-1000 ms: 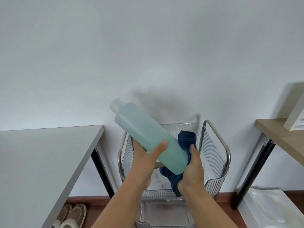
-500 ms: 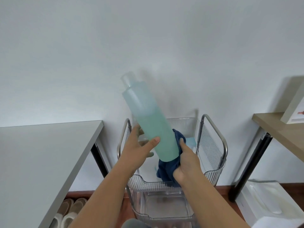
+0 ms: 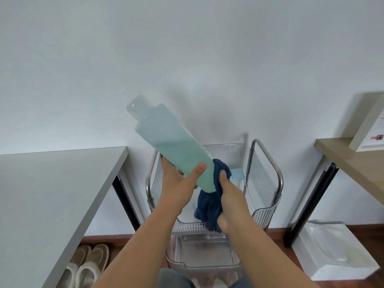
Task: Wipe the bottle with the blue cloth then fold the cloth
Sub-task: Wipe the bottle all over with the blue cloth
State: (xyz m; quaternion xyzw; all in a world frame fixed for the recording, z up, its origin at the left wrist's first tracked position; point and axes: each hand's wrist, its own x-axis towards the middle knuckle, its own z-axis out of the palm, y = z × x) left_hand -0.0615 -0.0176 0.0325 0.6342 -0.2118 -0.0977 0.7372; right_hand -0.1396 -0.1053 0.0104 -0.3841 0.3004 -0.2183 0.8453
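A tall pale teal bottle [image 3: 174, 146] with a translucent cap is held in the air above the cart, tilted with its cap up and to the left. My left hand [image 3: 178, 183] grips its lower part from the left, thumb across the front. The dark blue cloth [image 3: 209, 202] is bunched against the bottle's lower right side and base, and my right hand [image 3: 230, 198] presses it there, with the cloth's loose end hanging below.
A clear plastic rolling cart [image 3: 268, 171] with metal handles stands under my hands against the white wall. A grey table [image 3: 52, 188] is at the left with slippers [image 3: 85, 267] beneath it. At the right are a wooden desk [image 3: 351, 161] and a white box [image 3: 334, 248] on the floor.
The bottle has swung between tilted and nearly upright and now leans left again. The cloth stays pressed at its lower end.
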